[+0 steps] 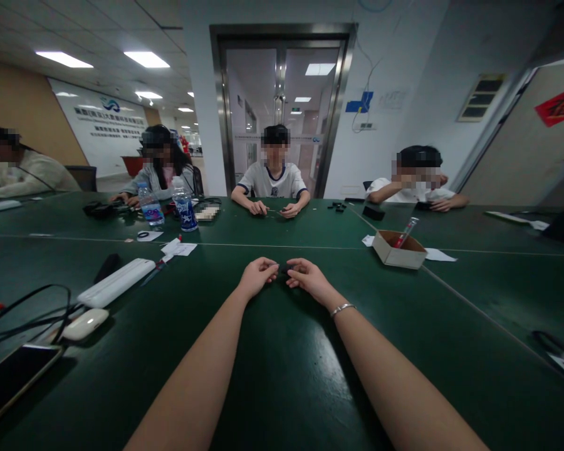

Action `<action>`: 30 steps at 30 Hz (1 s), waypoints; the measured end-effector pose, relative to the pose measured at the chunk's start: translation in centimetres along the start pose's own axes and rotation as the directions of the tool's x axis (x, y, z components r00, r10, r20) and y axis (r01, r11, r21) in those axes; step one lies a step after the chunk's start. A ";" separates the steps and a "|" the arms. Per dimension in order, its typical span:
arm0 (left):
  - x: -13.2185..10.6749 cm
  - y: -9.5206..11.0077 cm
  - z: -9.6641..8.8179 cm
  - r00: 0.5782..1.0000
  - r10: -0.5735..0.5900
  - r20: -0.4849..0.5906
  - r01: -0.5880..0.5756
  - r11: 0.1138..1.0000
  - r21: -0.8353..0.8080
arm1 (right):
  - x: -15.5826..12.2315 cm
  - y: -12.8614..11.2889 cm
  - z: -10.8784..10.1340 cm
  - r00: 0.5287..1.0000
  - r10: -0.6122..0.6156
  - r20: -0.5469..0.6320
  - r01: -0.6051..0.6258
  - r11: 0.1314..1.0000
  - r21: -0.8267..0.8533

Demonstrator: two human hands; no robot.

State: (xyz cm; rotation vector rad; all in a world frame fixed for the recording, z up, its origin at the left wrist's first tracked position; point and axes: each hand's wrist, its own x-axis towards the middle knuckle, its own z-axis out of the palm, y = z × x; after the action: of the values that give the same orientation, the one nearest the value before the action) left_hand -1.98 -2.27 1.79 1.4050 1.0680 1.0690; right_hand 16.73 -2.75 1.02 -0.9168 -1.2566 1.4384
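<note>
Both my hands meet over the middle of the green table (282, 351), fingertips a short gap apart. A small dark piece (286, 268) shows between them; its kind is too small to make out. My left hand (259, 277) is closed, thumb and fingers pinched at the left side of the piece. From the right, my right hand (309, 279) pinches the piece with thumb and fingers curled. The fingers partly cover it. A silver bracelet (342, 309) circles my right wrist.
At left lie a white power strip (117, 283), a white mouse (85, 324), a phone (19, 376) and black cables. Two bottles (184, 207) stand farther back. An open box (399, 254) holding a red tube sits at right. Several people sit across the table.
</note>
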 end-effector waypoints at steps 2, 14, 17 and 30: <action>-0.4 -0.1 -0.1 0.999 0.030 0.011 -0.031 1.000 0.007 | -0.1 0.0 -0.1 1.000 -0.011 -0.011 0.011 1.000 0.016; -0.9 -0.3 -0.2 0.991 0.072 0.112 -0.079 0.995 0.056 | -0.4 -0.4 -0.2 0.999 0.003 0.053 -0.008 0.996 0.086; -0.8 -0.4 -0.2 0.992 0.064 0.108 -0.073 0.993 0.087 | -0.4 -0.4 -0.2 0.999 0.009 0.038 -0.012 0.997 0.080; -0.6 -0.7 -0.1 0.995 0.073 0.072 -0.079 0.994 0.080 | -0.5 -0.6 0.0 0.999 0.037 0.039 -0.039 0.998 0.045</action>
State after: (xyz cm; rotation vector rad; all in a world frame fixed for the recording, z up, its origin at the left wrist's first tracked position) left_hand -2.25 -2.81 1.05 1.5487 1.0251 1.0332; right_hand 16.99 -3.22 1.62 -0.8901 -1.2355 1.5147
